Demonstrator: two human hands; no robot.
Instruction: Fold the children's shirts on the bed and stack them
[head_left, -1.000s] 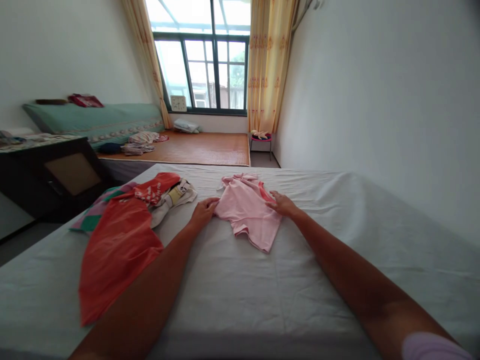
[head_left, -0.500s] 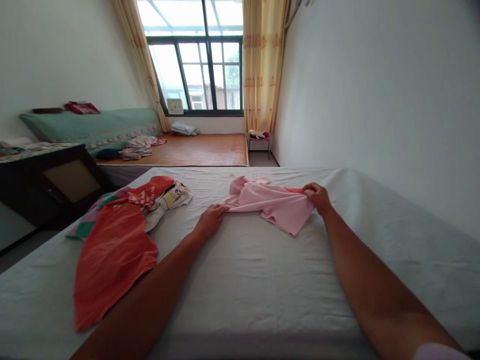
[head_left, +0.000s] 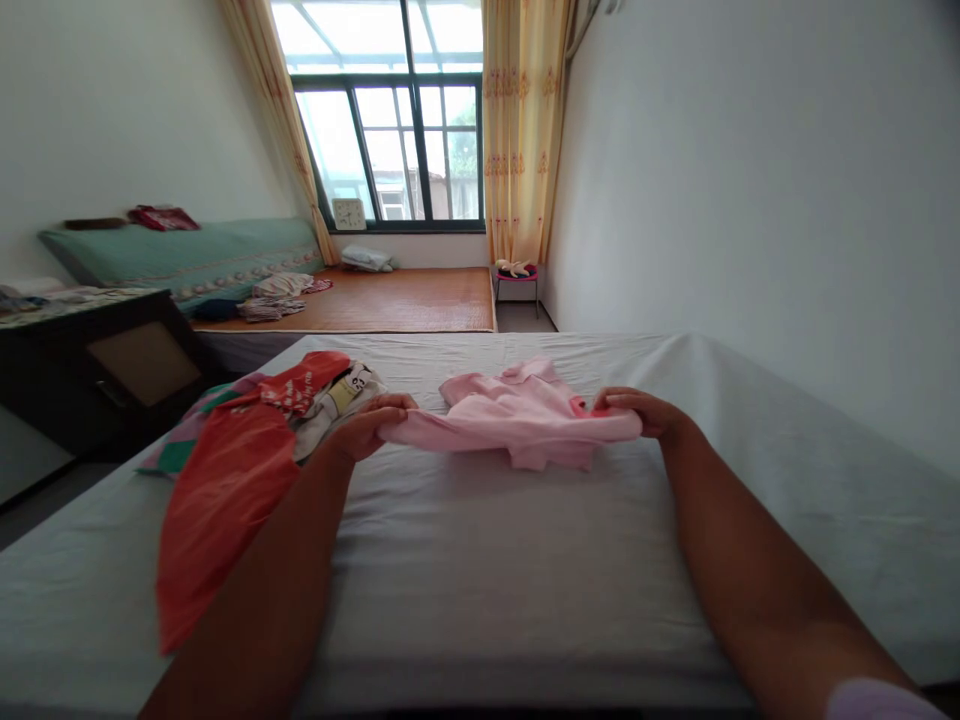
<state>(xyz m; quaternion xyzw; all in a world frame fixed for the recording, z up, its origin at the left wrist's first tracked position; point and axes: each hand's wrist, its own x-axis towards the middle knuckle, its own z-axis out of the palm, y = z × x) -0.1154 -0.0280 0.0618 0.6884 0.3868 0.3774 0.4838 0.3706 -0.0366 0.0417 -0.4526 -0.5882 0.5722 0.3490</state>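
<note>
A small pink shirt (head_left: 517, 415) is stretched between my two hands just above the white bed sheet (head_left: 487, 560). My left hand (head_left: 369, 424) pinches its left edge and my right hand (head_left: 637, 411) grips its right edge near a darker pink trim. The shirt hangs slack in the middle, its far part bunched on the sheet.
A pile of clothes lies to the left: an orange-red garment (head_left: 225, 500), a white printed one (head_left: 341, 395) and a green-pink one (head_left: 187, 440). A dark cabinet (head_left: 97, 370) stands left of the bed. Beyond are a woven mat (head_left: 397, 300), window, curtains and pink stool (head_left: 517, 280).
Both hands have taken hold of the pink shirt's edges, pulled it out sideways and lifted it nearer to me. My left hand moved left, my right hand moved right.
</note>
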